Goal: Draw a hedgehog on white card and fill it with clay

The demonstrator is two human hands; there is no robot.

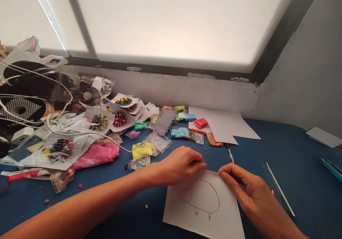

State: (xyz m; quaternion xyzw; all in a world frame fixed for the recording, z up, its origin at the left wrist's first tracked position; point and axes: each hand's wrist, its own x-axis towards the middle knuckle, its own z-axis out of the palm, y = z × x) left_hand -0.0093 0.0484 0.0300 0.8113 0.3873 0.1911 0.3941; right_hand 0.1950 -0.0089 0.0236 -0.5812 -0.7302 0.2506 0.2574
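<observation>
A white sheet of paper (227, 224) with a pencil outline of a rounded animal body and short legs lies in front of me, slightly turned. My left hand (181, 166) is curled over its upper left edge, fingers pressed together. What those fingers hold, if anything, is hidden under the hand. At the upper right corner, my right hand (244, 185) has the sheet between thumb and index finger. Behind the right hand, a dark pen (230, 153) shows in part. A silver pen-like stick (279, 187) lies just to its right.
Soft clay packets lie beyond my hands, among them yellow (143, 150), red (200, 122) and light blue (179, 132) ones. White paper (221, 123) lies by the wall. Beaded cards (60, 150), a pink cloth-like bundle (98, 155) and a white cable (88, 133) crowd the left.
</observation>
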